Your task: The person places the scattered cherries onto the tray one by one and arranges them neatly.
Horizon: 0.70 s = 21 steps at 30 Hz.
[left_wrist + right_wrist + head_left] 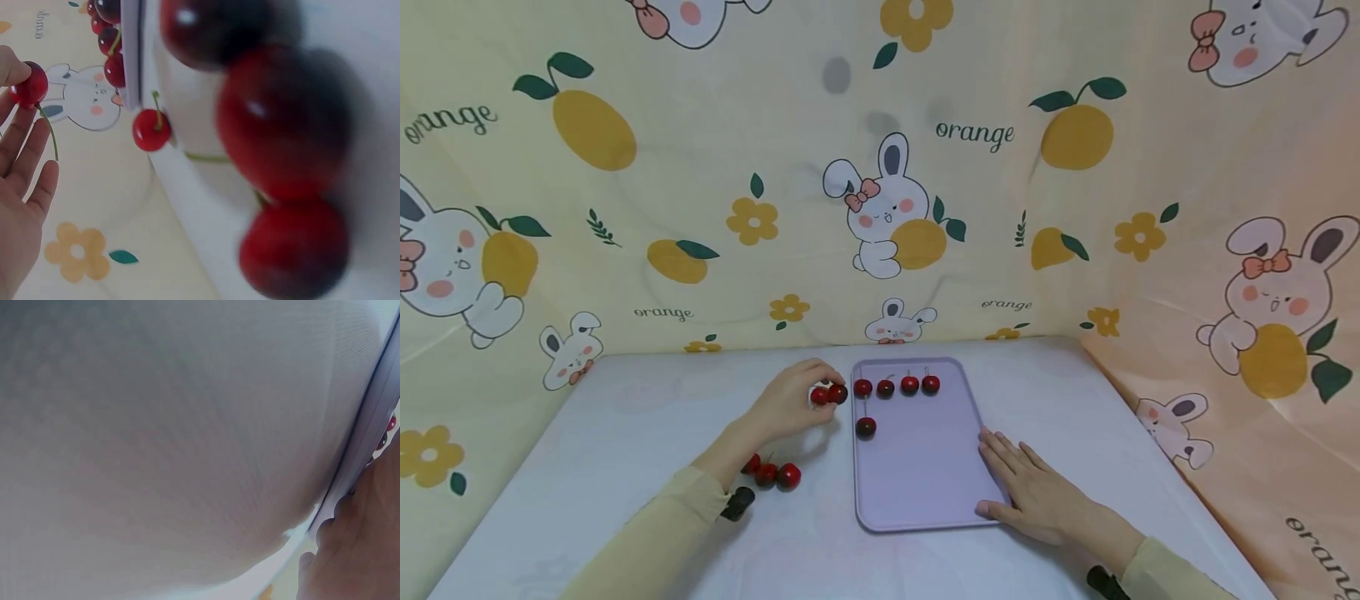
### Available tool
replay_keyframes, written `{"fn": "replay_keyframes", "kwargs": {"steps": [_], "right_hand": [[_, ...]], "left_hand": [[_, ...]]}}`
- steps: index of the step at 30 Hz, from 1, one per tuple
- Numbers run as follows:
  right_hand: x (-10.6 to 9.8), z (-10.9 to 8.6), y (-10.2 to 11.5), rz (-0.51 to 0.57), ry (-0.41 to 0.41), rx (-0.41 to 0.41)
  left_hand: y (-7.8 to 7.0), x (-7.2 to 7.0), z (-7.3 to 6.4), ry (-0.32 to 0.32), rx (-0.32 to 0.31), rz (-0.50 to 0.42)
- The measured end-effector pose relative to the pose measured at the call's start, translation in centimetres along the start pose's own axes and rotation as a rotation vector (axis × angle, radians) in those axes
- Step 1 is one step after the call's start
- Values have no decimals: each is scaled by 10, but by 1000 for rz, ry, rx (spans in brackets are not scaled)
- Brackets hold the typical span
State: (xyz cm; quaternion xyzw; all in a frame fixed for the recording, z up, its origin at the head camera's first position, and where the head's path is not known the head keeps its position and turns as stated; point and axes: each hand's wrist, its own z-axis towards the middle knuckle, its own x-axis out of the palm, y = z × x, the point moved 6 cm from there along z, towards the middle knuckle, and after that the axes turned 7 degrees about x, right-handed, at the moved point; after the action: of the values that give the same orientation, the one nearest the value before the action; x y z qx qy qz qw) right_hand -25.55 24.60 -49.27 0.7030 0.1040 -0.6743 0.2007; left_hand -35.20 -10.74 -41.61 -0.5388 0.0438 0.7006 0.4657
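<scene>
My left hand (801, 396) pinches one dark red cherry (837, 393) between thumb and fingertips, just left of the tray. In the left wrist view that cherry's green stem hangs down. Another cherry (151, 130) sits on the table beside the tray, seen past my fingers from the head. On the lilac tray (917, 475), several cherries stand in a row along the far edge, and a single cherry (866, 427) lies below the row's left end. My right hand (1033, 492) rests with straight fingers on the tray's right edge.
Near my left wrist, three cherries (766, 476) lie close together on the white tabletop (647, 433). A patterned cloth (820, 100) with rabbits and oranges hangs behind the table and along its right side.
</scene>
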Motion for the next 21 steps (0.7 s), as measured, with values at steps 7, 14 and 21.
{"fn": "replay_keyframes", "kwargs": {"steps": [7, 14, 21], "right_hand": [[-1, 0, 0, -12, -3, 1], [0, -1, 1, -12, -10, -4], [0, -1, 1, -12, 1, -6]], "left_hand": [[-12, 15, 23, 52, 25, -6], [-22, 39, 43, 136, 34, -33], [-28, 56, 57, 209, 96, 16]]}}
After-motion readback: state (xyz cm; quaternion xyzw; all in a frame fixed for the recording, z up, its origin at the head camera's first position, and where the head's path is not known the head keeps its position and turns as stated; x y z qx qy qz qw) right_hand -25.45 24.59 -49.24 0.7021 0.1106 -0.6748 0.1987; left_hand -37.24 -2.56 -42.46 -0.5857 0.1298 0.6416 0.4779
